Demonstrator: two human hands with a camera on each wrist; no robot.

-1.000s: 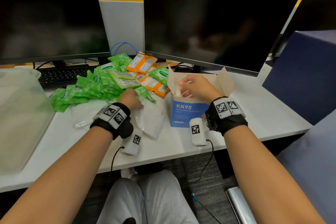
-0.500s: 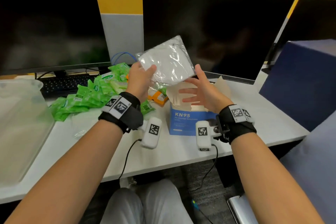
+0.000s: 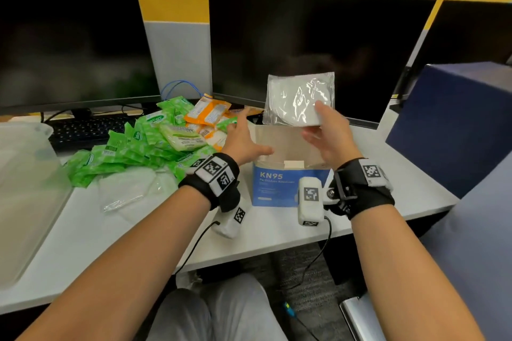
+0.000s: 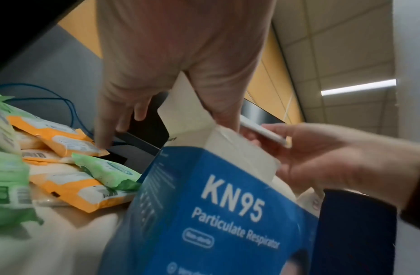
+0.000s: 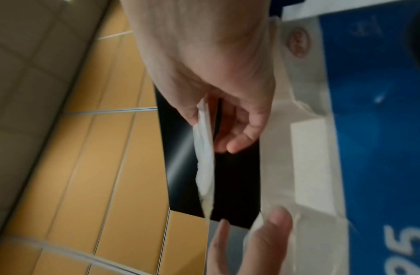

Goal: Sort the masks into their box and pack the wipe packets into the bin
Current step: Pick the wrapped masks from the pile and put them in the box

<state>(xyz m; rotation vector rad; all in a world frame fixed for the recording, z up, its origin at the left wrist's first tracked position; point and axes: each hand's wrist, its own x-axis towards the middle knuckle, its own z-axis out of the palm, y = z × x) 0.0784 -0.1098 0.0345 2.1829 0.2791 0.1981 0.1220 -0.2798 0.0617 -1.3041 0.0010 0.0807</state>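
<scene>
Nearest me, more wrapped masks (image 3: pixel 130 191) lie flat on the worktop (image 3: pixel 277 230), not yet sorted. Just beyond, the KN95 box (image 3: pixel 279 185) stands open, flaps up. The right hand (image 3: pixel 329 135) pinches a bagged mask (image 3: pixel 299 99) by its lower corner, thumb on its front, holding it upright above the box mouth. The left hand (image 3: pixel 243 138) is spread, holding nothing, fingers reaching past the box's left flap. Further back, the green and orange wipe packets (image 3: pixel 166 135) sit heaped, and the clear bin (image 3: pixel 25 180) at far left looks empty, so I judge the packing barely begun. Half a second ago the left hand held this mask up high; now it has passed to the right hand and come lower, over the box.
</scene>
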